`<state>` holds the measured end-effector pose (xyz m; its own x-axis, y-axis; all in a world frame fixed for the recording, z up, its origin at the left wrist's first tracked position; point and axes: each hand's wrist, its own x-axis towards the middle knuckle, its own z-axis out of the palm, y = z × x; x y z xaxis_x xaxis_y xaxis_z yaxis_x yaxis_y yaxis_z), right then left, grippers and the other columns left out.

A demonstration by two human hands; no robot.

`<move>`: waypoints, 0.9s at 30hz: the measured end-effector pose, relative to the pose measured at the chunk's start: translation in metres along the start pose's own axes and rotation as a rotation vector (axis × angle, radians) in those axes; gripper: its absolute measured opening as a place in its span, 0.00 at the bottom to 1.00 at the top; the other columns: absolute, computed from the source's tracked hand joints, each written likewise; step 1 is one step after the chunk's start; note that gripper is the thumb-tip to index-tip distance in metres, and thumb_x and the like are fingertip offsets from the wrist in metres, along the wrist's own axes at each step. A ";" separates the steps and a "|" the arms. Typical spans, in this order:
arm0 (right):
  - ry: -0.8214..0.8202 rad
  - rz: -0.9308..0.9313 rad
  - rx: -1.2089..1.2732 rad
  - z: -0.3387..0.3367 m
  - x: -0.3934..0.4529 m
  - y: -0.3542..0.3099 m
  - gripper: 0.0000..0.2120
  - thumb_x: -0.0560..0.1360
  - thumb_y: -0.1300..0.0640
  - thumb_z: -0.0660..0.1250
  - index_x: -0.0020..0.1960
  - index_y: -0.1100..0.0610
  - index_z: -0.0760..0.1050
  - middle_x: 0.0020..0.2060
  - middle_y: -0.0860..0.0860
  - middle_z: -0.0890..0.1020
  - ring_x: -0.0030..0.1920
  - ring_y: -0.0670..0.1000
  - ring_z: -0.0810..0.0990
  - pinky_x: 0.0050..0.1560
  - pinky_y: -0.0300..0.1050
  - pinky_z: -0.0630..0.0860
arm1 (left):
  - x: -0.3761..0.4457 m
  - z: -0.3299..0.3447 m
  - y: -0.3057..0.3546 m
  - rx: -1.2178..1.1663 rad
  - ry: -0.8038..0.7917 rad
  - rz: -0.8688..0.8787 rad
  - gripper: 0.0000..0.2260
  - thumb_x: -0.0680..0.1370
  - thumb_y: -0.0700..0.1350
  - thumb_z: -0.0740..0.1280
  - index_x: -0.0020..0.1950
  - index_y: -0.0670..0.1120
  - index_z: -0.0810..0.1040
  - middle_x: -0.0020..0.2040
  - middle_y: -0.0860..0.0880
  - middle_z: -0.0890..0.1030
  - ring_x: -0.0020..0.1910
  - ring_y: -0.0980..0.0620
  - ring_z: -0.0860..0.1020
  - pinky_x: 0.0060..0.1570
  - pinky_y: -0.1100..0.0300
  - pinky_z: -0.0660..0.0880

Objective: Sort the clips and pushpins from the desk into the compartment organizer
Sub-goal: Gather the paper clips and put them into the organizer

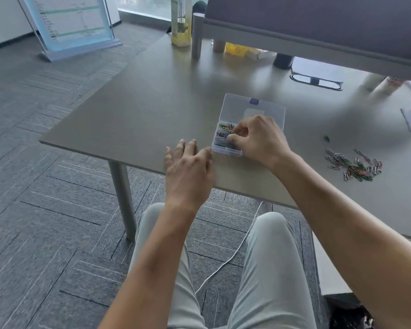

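Observation:
A clear plastic compartment organizer (254,108) lies open on the grey desk (152,103), its lid folded back. Coloured paper clips (226,126) fill its left compartments. My right hand (259,136) hovers over the organizer with fingers curled, fingertips pinched at the clips in a middle compartment; what it pinches is too small to tell. My left hand (188,167) rests flat on the desk's front edge, fingers straight, thumb touching the organizer's near left corner. A loose pile of coloured paper clips (354,166) lies on the desk to the right. A small green object (327,138) sits above the pile.
A grey partition (318,24) runs along the back of the desk. A bottle with yellow-green content (181,22) stands at the back left, and a cable port (316,81) and blurred desk items lie at the back right. A white cord (230,255) hangs below the desk.

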<state>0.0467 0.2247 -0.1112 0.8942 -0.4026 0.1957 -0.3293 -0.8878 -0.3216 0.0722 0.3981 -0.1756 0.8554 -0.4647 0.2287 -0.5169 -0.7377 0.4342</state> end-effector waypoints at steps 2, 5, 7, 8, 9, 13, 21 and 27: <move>-0.021 -0.011 -0.005 -0.002 0.004 -0.001 0.07 0.75 0.49 0.73 0.49 0.51 0.86 0.45 0.51 0.86 0.50 0.56 0.83 0.51 0.52 0.80 | -0.003 0.000 -0.002 -0.003 0.002 0.014 0.15 0.84 0.52 0.56 0.67 0.55 0.77 0.76 0.46 0.70 0.78 0.43 0.61 0.78 0.40 0.52; -0.047 -0.048 -0.049 -0.003 0.011 -0.001 0.06 0.77 0.53 0.70 0.49 0.52 0.85 0.45 0.52 0.85 0.49 0.57 0.83 0.50 0.53 0.80 | -0.006 -0.001 -0.004 -0.023 0.011 0.028 0.14 0.85 0.52 0.56 0.66 0.54 0.77 0.77 0.46 0.69 0.79 0.43 0.61 0.79 0.41 0.51; -0.044 -0.063 -0.068 -0.003 0.012 0.000 0.06 0.78 0.54 0.69 0.50 0.53 0.84 0.46 0.53 0.85 0.49 0.58 0.82 0.50 0.53 0.80 | -0.007 0.000 -0.004 -0.041 0.014 0.027 0.15 0.84 0.52 0.57 0.67 0.53 0.77 0.77 0.45 0.69 0.79 0.43 0.60 0.79 0.42 0.51; -0.030 -0.070 -0.071 -0.002 0.012 0.001 0.06 0.78 0.55 0.68 0.50 0.54 0.84 0.47 0.54 0.85 0.49 0.58 0.82 0.51 0.53 0.79 | -0.008 0.001 -0.004 -0.052 0.020 0.026 0.15 0.84 0.52 0.57 0.67 0.53 0.77 0.77 0.45 0.69 0.79 0.44 0.61 0.79 0.42 0.51; -0.006 -0.081 -0.068 -0.002 0.012 0.002 0.07 0.79 0.55 0.68 0.51 0.55 0.84 0.48 0.54 0.85 0.50 0.58 0.82 0.51 0.53 0.79 | -0.010 0.001 -0.004 -0.059 0.027 0.026 0.15 0.84 0.51 0.58 0.66 0.52 0.77 0.76 0.45 0.70 0.79 0.44 0.61 0.79 0.42 0.51; 0.108 -0.120 0.004 -0.001 0.006 0.003 0.06 0.79 0.55 0.69 0.50 0.55 0.83 0.46 0.52 0.85 0.49 0.56 0.81 0.49 0.51 0.78 | -0.014 0.002 -0.001 -0.077 0.059 0.031 0.14 0.82 0.49 0.61 0.65 0.50 0.78 0.75 0.45 0.72 0.77 0.44 0.64 0.78 0.41 0.53; 0.073 -0.160 0.033 0.009 -0.011 0.004 0.07 0.79 0.53 0.71 0.53 0.52 0.85 0.46 0.48 0.84 0.48 0.52 0.81 0.46 0.45 0.73 | -0.020 0.011 0.006 -0.090 0.166 0.102 0.11 0.83 0.43 0.62 0.59 0.44 0.83 0.63 0.48 0.81 0.68 0.47 0.75 0.74 0.42 0.63; 0.190 -0.104 0.105 0.013 -0.017 0.011 0.07 0.78 0.56 0.70 0.53 0.52 0.86 0.45 0.47 0.81 0.44 0.50 0.80 0.52 0.49 0.79 | -0.031 0.014 0.011 -0.077 0.192 0.136 0.10 0.83 0.43 0.62 0.56 0.43 0.83 0.58 0.46 0.80 0.62 0.43 0.76 0.72 0.40 0.66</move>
<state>0.0316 0.2248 -0.1302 0.8454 -0.3539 0.4001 -0.1962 -0.9024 -0.3837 0.0396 0.3982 -0.1900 0.7728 -0.4503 0.4473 -0.6298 -0.6317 0.4521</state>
